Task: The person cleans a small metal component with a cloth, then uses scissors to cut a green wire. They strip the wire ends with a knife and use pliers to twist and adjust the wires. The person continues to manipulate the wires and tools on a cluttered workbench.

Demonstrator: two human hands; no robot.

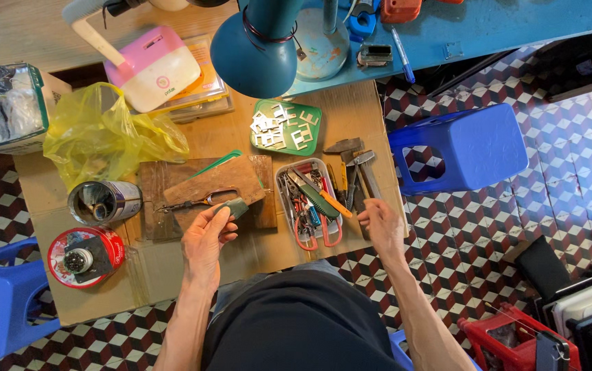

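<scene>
Left hand (206,237) pinched the green piece (236,207); right hand (380,221) hovered open, empty, by the tool tray (283,173). Loose pinch could've dropped the piece among the clutter.

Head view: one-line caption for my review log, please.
Left hand holds a small grey-green block over a wooden board; right hand reaches beside a clear plastic tool tray.

Flat brown cardboard sheet (351,110) is covering the low work surface, carrying a worn wooden board (172,185), clear plastic tool tray (283,206), green tray of small white pieces (310,113), yellow plastic bag (96,134), metal tin can (121,200), round red tin (107,244) and loose metal hammers (358,161).
</scene>
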